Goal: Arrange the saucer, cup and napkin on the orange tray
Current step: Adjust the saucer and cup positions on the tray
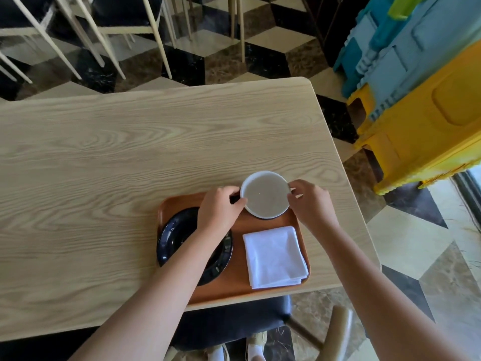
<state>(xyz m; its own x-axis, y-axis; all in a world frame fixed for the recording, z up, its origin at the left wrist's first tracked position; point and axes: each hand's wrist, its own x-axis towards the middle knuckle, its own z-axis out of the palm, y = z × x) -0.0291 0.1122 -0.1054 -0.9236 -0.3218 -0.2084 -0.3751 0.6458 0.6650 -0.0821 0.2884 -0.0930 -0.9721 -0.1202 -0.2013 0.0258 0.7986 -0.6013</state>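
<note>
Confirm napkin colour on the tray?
White, plain, folded square: the napkin on the orange tray, seen in the head view.

Cafe or dining room: wood-grain table, rows of chairs on cube-patterned marble floor, orange tray

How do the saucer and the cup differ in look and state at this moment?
The saucer is dark and glossy; the cup is white with a pale inside. The saucer lies untouched on the left of the orange tray, partly hidden by the left forearm; the cup is held at its rim by the left hand and the right hand at the tray's far right corner. Both are round.
</note>
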